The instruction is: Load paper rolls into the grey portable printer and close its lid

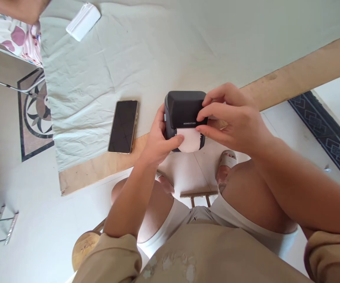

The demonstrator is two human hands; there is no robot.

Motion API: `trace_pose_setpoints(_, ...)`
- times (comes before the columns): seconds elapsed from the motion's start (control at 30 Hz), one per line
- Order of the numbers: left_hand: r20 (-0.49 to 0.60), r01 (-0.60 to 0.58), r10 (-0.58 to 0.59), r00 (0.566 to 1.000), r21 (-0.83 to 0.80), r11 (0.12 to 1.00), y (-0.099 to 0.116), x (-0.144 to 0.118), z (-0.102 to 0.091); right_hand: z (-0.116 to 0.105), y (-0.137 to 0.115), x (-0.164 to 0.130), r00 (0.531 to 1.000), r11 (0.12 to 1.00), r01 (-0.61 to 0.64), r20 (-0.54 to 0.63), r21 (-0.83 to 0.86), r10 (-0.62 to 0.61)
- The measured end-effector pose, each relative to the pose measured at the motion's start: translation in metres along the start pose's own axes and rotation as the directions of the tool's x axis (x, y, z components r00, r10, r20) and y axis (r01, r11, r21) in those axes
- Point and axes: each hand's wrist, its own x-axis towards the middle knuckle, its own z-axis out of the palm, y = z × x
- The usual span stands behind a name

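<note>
Black plastic makes up the boxy label printer, which is held between both hands at the near edge of the table, just past its bare wooden border; whether any of its base rests on the wood cannot be told. Small pale lettering runs along the lower edge of its sloped top, and below that a white paper strip with a rounded end hangs over the front. The left hand is closed around the printer's left side, its thumb lying over the side of the paper. The right hand has its fingers bent, with fingertips against the right part of the top and the thumb by the lower right corner; whether they pinch or merely rest there cannot be told. Left of the printer, a dark-screened smartphone in a clear-edged case lies partly on the pale green cloth and partly on the wood. Farther off, near the cloth's far left, sits a white oblong object, close to another person's arm and some floral fabric. Beneath, a round wooden stool seat shows beside the wearer's tan sleeve.
</note>
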Motion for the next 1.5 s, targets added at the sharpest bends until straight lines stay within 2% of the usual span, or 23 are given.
trace_pose_setpoints(0.17,-0.032,-0.008,0.006,0.999,-0.072,0.997,0.005,-0.002,0.010,0.001,-0.004,-0.003,0.999,0.995,-0.048,-0.009,-0.085,0.048)
trace_pose_setpoints(0.27,-0.044,-0.005,0.002,0.999,-0.053,0.999,0.009,-0.004,0.016,0.000,-0.006,-0.004,0.992,0.989,-0.103,0.057,-0.105,0.110)
trace_pose_setpoints(0.37,-0.038,-0.013,0.011,0.999,-0.053,0.999,0.012,-0.005,0.017,0.001,-0.008,-0.006,0.981,0.982,-0.155,0.103,-0.108,0.167)
trace_pose_setpoints(0.43,-0.017,-0.010,0.009,1.000,-0.064,0.998,0.013,-0.004,0.015,0.004,-0.010,-0.007,0.979,0.977,-0.177,0.080,-0.120,0.187)
trace_pose_setpoints(0.57,0.018,-0.007,0.008,1.000,-0.051,0.999,0.010,-0.004,0.011,0.008,-0.010,-0.010,0.988,0.978,-0.154,0.012,-0.143,0.157)
trace_pose_setpoints(0.73,-0.030,-0.017,0.017,0.999,0.005,1.000,0.009,-0.005,0.012,0.006,-0.008,-0.011,0.992,0.983,-0.119,0.030,-0.138,0.124)
trace_pose_setpoints(0.9,-0.066,0.014,-0.018,0.998,-0.065,0.998,0.010,-0.004,0.015,0.008,-0.006,-0.011,0.991,0.987,-0.125,0.026,-0.104,0.128)
trace_pose_setpoints(1.07,-0.143,0.040,-0.063,0.988,-0.157,0.987,0.006,-0.002,0.014,0.012,-0.002,-0.013,0.996,0.988,-0.094,-0.009,-0.125,0.093)
trace_pose_setpoints(1.17,-0.182,0.023,-0.047,0.982,-0.129,0.991,0.004,-0.003,0.014,0.010,-0.003,-0.012,0.998,0.988,-0.064,-0.007,-0.141,0.063)
trace_pose_setpoints(1.3,-0.287,0.008,-0.015,0.958,-0.024,1.000,0.001,-0.003,0.012,0.003,-0.004,-0.009,1.000,0.992,-0.015,-0.007,-0.123,0.014)
trace_pose_setpoints(1.4,-0.261,0.009,-0.013,0.965,-0.015,1.000,0.000,0.001,0.012,-0.001,-0.002,-0.006,0.998,0.992,-0.010,-0.064,-0.126,0.002)
trace_pose_setpoints(1.5,-0.221,0.028,-0.059,0.974,-0.138,0.990,0.005,0.003,0.015,-0.004,-0.001,-0.005,0.995,0.988,-0.063,-0.091,-0.138,0.051)
